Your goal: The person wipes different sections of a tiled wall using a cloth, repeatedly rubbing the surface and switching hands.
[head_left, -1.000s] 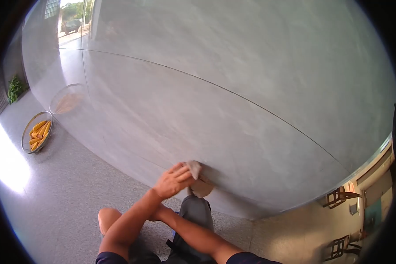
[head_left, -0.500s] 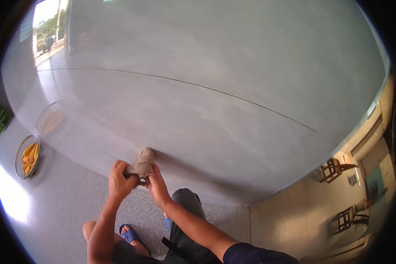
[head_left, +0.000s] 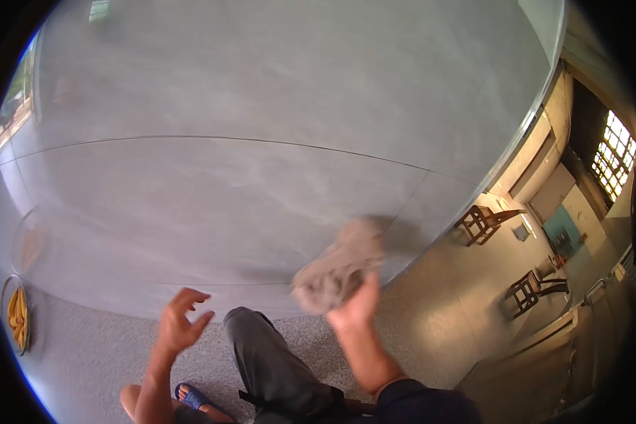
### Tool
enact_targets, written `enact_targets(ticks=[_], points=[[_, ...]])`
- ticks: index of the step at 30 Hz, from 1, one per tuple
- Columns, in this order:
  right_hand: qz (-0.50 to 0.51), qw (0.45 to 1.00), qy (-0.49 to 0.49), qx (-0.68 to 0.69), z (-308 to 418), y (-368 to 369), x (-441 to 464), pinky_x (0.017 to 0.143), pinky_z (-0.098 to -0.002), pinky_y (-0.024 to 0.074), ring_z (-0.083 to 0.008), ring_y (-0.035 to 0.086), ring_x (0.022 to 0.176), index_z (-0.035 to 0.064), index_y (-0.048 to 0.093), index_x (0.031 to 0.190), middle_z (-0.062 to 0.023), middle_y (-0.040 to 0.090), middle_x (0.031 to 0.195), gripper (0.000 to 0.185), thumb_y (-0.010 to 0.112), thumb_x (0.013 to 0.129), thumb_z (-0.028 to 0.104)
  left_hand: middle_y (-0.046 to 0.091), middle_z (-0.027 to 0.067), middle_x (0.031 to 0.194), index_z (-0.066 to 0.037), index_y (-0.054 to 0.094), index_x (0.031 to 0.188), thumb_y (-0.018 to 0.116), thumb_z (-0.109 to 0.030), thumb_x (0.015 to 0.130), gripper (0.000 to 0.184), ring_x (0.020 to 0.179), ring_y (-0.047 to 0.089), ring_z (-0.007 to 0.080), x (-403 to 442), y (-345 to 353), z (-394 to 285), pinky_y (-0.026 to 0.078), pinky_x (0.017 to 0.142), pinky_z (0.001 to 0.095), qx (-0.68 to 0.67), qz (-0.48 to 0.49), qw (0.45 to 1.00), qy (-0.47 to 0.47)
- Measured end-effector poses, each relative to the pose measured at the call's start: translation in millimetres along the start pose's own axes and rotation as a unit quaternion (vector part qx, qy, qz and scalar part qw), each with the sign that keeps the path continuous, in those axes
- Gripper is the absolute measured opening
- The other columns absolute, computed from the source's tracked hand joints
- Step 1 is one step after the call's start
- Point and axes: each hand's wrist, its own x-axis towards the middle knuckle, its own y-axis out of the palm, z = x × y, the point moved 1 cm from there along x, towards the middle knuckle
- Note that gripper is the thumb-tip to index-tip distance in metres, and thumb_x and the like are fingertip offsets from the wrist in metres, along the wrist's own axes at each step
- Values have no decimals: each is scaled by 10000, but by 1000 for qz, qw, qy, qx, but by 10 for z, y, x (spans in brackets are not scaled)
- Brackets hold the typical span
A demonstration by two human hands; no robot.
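A crumpled greyish-brown cloth (head_left: 336, 272) is in my right hand (head_left: 357, 307), raised in front of the glossy grey wall (head_left: 226, 205). The cloth is blurred and covers most of my right fingers. Whether it touches the wall I cannot tell. My left hand (head_left: 182, 321) is off to the left, empty, with its fingers apart and slightly bent, near the wall's lower edge. Between my hands is my raised knee in dark trousers (head_left: 258, 346).
A glass bowl of yellow corn-like pieces (head_left: 18, 318) stands on the speckled floor (head_left: 92, 346) at far left, mirrored in the wall. Two wooden chairs (head_left: 480, 225) (head_left: 526, 293) are at the right. A blue sandal (head_left: 194, 397) is on my foot.
My left hand has let go of the cloth. My right hand has carried the cloth to the right, where it hangs looser. The view has turned rightward.
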Motion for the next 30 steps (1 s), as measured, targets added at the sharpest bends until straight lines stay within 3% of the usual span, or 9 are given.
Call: enact_targets(ticks=[4, 8, 10, 17, 20, 22, 24, 25, 30], points=[[-23, 952, -294, -86, 600, 345, 318, 1127, -501, 297, -303, 395, 1326, 67, 327, 1444, -153, 411, 1424, 556, 376, 1013, 415, 553, 141, 1218, -102, 627, 1121, 798, -192, 682, 480, 1189, 519, 357, -179, 612, -143, 453, 957, 476, 155, 39, 963, 216], [-12, 527, -559, -641, 520, -238, 946, 1134, -519, 229, -390, 261, 1365, 21, 352, 1391, -210, 330, 1422, 604, 626, 900, 240, 505, 189, 1231, -109, 594, 1207, 643, -180, 746, 469, 1230, 476, 387, -234, 963, -139, 387, 1019, 532, 145, 72, 961, 223], [13, 416, -606, -678, 291, -585, 985, 1136, -544, 189, -435, 205, 1356, 33, 385, 1350, -241, 298, 1417, 571, 644, 883, 235, 484, 203, 1243, -101, 595, 1217, 591, -182, 744, 479, 1234, 464, 394, -222, 1033, -91, 366, 1034, 546, 129, 79, 960, 234], [-93, 489, -417, -760, 0, -1849, 611, 1126, -632, 111, -486, 111, 1420, -30, 344, 1412, -302, 165, 1514, 609, 560, 926, 267, 485, 208, 1231, -80, 615, 1163, 560, -179, 739, 439, 1176, 479, 419, -296, 1081, -76, 378, 989, 564, 133, 32, 965, 222], [-42, 416, -440, -795, 554, -1600, 717, 1135, -633, 70, -499, 91, 1424, -75, 317, 1419, -322, 165, 1520, 632, 535, 929, 259, 485, 213, 1232, -70, 617, 1154, 554, -183, 738, 436, 1170, 481, 423, -289, 1053, -68, 381, 982, 567, 132, 24, 965, 223], [-28, 502, -513, -696, 1036, -1346, 1048, 1133, -640, 40, -527, 102, 1413, -112, 297, 1423, -347, 195, 1507, 650, 526, 920, 231, 483, 217, 1237, -65, 617, 1152, 555, -190, 740, 435, 1171, 481, 425, -307, 1073, -60, 381, 985, 568, 126, 28, 968, 218], [-44, 394, -492, -775, 1623, -948, 1208, 1135, -624, 55, -530, 126, 1408, -120, 325, 1404, -354, 251, 1484, 602, 503, 937, 216, 483, 222, 1245, -58, 618, 1149, 555, -202, 745, 434, 1179, 480, 430, -300, 1072, -54, 376, 993, 571, 116, 19, 969, 219], [-69, 316, -600, -732, 1810, -673, 1289, 998, -541, 310, -413, 456, 1064, -93, 484, 1063, -305, 478, 1172, 323, 487, 980, 219, 484, 225, 1251, -57, 617, 1153, 544, -218, 764, 428, 1188, 477, 434, -301, 1065, -61, 370, 1001, 572, 120, 22, 969, 214], [-111, 505, -603, -607, 1930, -96, 1254, 969, -434, 349, -288, 443, 1016, -76, 433, 1068, -208, 472, 1108, 305, 460, 997, 218, 484, 221, 1253, -70, 619, 1162, 517, -236, 793, 418, 1198, 475, 426, -274, 1078, -49, 362, 1008, 572, 134, 29, 968, 209]])
